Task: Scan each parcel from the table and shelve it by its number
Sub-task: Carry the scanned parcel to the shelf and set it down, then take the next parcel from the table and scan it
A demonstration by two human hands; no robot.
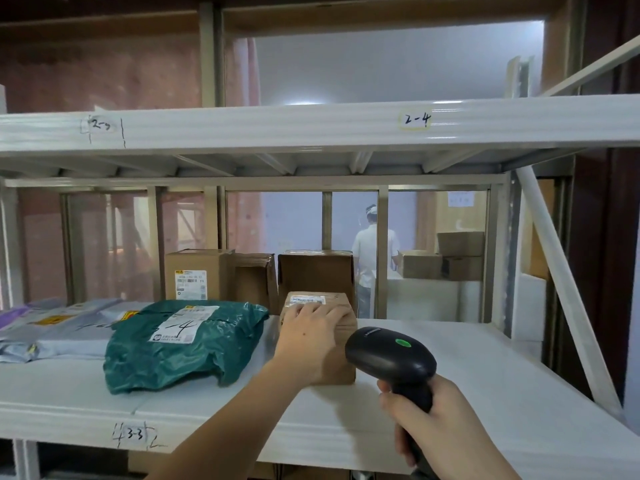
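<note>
The left hand (311,336) lies on top of a small brown box (332,341) that stands on the white shelf (485,375), fingers bent over its far top edge so they grip it. A white label (308,299) shows on the box just beyond the fingertips. The right hand (429,420), nearer and lower right of the left one, is wrapped round the handle of a black scanner (391,358); the scanner's head sits just beside the box's right side, with a green light on top.

Just left of the left hand lies a green mailing bag (183,344) with a white label and a handwritten 4. Further left lie grey mailing bags (59,330). Beyond the left hand, at the back of the shelf, stand 2 taller cardboard boxes (221,275).

The shelf's front edge below the left forearm bears a handwritten 3-3 tag (133,435). The upper shelf beam (277,126) carries a 2-4 tag (417,119). Past the rack, a person in white (372,251) stands with their back turned.
</note>
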